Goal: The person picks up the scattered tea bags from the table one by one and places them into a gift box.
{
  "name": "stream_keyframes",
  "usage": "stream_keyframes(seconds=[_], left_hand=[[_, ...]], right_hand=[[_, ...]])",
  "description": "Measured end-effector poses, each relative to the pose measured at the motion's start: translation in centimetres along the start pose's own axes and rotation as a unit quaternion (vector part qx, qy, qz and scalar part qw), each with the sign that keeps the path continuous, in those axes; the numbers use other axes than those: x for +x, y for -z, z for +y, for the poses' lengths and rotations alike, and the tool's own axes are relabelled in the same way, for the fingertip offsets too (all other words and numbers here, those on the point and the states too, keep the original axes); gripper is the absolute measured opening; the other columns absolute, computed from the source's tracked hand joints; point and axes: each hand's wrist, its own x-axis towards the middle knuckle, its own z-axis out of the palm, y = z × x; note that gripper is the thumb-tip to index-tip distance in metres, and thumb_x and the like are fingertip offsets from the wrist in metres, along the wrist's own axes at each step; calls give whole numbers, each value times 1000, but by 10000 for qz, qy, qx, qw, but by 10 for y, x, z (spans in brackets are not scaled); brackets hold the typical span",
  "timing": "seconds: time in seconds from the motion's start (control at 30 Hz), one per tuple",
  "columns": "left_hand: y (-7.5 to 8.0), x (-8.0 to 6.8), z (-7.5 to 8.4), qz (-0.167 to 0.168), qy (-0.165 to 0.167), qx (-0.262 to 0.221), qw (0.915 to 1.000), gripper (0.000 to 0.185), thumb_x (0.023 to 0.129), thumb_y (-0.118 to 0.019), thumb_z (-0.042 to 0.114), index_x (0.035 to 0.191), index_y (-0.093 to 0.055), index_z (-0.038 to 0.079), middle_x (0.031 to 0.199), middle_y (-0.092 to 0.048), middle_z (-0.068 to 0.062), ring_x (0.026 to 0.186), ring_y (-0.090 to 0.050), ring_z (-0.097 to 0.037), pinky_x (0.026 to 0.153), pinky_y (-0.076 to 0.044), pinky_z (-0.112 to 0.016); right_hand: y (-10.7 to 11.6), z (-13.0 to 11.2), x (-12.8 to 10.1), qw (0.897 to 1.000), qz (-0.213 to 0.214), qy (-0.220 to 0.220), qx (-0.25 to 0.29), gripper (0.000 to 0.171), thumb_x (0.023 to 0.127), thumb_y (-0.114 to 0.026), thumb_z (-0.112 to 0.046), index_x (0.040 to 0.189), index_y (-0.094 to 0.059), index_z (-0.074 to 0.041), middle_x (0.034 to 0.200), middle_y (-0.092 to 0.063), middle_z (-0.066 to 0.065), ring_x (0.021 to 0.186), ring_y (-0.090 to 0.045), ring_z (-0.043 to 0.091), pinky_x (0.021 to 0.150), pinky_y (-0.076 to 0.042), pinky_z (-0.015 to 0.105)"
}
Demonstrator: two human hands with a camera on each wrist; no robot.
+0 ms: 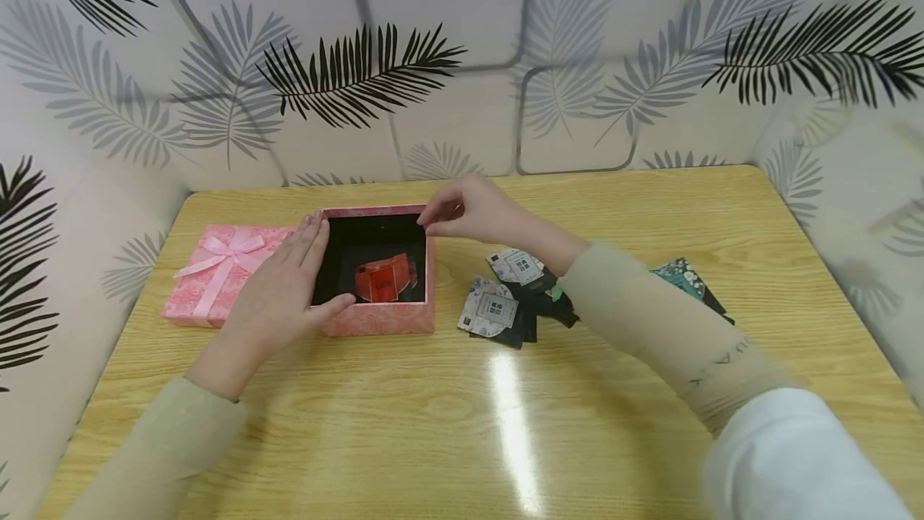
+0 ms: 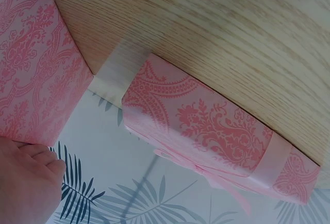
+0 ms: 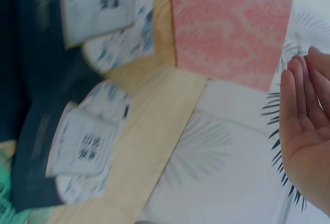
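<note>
An uncovered pink patterned box (image 1: 378,318) with a black interior stands on the table. Inside it lies a red packet (image 1: 382,278) with a darker red label. My left hand (image 1: 285,283) rests along the box's left wall, fingers straight and thumb over the front edge. At the back right corner, my right hand (image 1: 472,211) is held over the rim with loosely bent fingers. In the right wrist view nothing shows between those fingers. Right of the box lie several black, white and blue floral packets (image 1: 496,309), partly under my right forearm.
Left of the box sits its pink lid (image 1: 205,295) with a ribbon bow, partly behind my left hand. A dark green floral packet (image 1: 678,277) lies farther right, beyond my right forearm. The wooden table (image 1: 375,424) meets a leaf-patterned covering along its back edge.
</note>
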Motion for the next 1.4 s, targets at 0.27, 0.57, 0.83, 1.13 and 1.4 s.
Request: stream_keyframes(seconds=[0.27,0.57,0.83,1.13,1.4], left_hand=[[-1,0,0,44,-16,13,10000,106,102,-53,68,167,-15,-6,177,-14,-24,165,-16,-41,133,-24,-56],[-1,0,0,44,-23,14,10000,104,102,-58,62,167,-16,-6,177,-14,-24,165,-16,-41,134,-23,-56],[-2,0,0,58,27,18,10000,104,101,-59,62,167,-16,-6,177,-14,-23,166,-16,-40,133,-23,-56],[-1,0,0,47,40,13,10000,103,100,-63,56,167,-15,-5,178,-13,-22,166,-15,-40,134,-23,-56],[1,-1,1,17,39,38,10000,103,102,-58,61,167,-15,-6,177,-13,-23,166,-16,-40,134,-23,-56]], right_hand=[[9,28,-10,9988,-337,-140,-337,13,95,-78,-6,106,-82,0,107,-82,13,96,-78,23,90,-64,34],[9,47,-19,9962,-581,-388,-520,15,95,-78,-6,107,-82,2,104,-82,13,92,-77,22,84,-62,32],[5,59,-24,9942,-824,-405,-560,14,94,-76,-4,106,-82,2,104,-82,15,92,-78,22,82,-62,29],[-2,69,-29,9923,-1021,-550,-442,14,93,-78,-6,105,-82,0,102,-82,13,90,-76,15,83,-62,27],[-7,73,-33,9909,-1154,-560,-406,12,92,-80,-6,103,-82,-1,100,-82,12,86,-73,9,77,-59,20]])
